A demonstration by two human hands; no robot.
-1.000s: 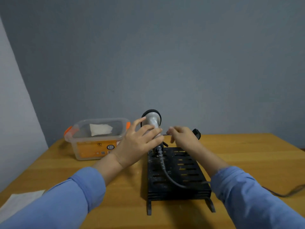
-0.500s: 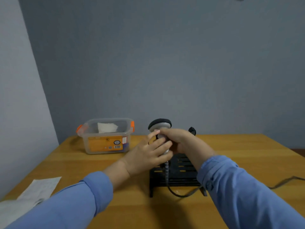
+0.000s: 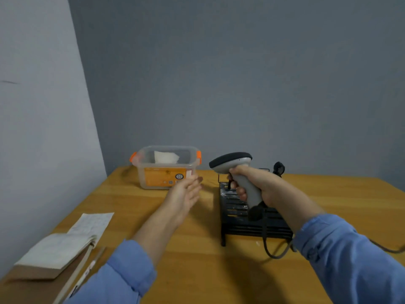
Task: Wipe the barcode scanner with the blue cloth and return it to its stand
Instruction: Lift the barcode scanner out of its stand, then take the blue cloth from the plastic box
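From the head view we see a wooden desk (image 3: 328, 194) against a grey wall. Our right hand (image 3: 260, 185) has its fingers (image 3: 241, 194) wrapped around the barcode scanner (image 3: 237, 172), held above the black stand (image 3: 245, 220). Our left hand (image 3: 186, 194) is empty, fingers extended, near a clear container (image 3: 166, 172).

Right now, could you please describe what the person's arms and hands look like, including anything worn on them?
Both arms wear light blue long sleeves of a plain woven shirt fabric, pushed up so the forearms are bare. The left hand and right hand are bare too: no gloves, rings, watch or bracelets show. The right sleeve has a folded cuff; the left sleeve bunches similarly.
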